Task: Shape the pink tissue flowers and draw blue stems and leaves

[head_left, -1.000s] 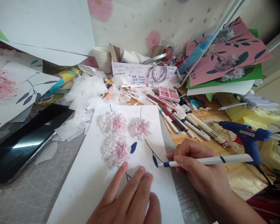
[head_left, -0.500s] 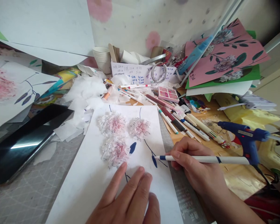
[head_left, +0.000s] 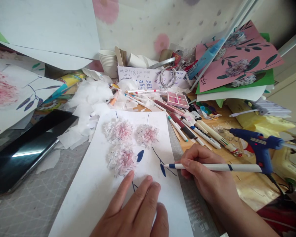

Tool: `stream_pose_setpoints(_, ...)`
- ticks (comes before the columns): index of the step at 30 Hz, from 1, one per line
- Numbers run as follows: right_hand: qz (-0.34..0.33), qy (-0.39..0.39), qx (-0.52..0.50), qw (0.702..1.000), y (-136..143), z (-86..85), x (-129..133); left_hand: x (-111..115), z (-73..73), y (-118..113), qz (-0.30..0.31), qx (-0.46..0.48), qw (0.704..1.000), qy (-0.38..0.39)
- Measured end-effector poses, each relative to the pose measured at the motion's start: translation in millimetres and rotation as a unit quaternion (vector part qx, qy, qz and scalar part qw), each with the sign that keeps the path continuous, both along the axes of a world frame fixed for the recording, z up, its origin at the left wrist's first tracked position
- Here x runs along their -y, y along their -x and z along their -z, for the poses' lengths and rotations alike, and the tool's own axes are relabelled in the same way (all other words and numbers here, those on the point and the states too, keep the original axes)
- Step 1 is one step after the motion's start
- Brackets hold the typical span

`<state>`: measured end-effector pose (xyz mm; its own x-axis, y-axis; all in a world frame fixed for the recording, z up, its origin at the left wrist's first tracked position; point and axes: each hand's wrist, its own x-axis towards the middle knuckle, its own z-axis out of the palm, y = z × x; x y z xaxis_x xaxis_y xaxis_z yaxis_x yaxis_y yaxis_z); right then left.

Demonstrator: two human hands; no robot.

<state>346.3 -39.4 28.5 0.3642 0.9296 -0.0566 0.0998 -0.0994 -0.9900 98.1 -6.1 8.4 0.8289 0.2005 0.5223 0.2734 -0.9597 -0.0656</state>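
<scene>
A white sheet of paper (head_left: 81, 194) carries three pink-and-white ruffled paper flowers (head_left: 122, 159), with dark blue stems and leaves drawn around them. Fingers spread, my left hand (head_left: 135, 210) lies flat on the sheet, its index fingertip at the edge of the lower flower. My right hand (head_left: 207, 177) grips a white marker pen (head_left: 214, 167) with blue bands, held nearly level. The pen's tip is at a filled blue leaf (head_left: 162, 170) on the right-hand stem.
Left of the sheet lies a black phone (head_left: 29, 148) on the grey cutting mat (head_left: 27, 210). White paper scraps (head_left: 88, 98) heap behind it. Several pens (head_left: 185, 128) and a pink palette (head_left: 177, 99) lie beyond the sheet. A blue glue gun (head_left: 261, 141) stands at right.
The marker and my right hand have shifted very slightly, with the tip still at the same leaf. My left hand stays in place on the sheet.
</scene>
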Motion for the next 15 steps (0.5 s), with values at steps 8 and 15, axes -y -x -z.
stream_pose_setpoints(8,0.059,-0.138,-0.128,0.98,0,-4.4,13,-3,-6.6,-5,-0.008,-0.015,1.0,-0.004)
stream_pose_setpoints(15,0.012,-0.059,-0.028,0.998,-6,8.1,32,-4,-10.9,-2,0.004,-0.02,1.0,0.014)
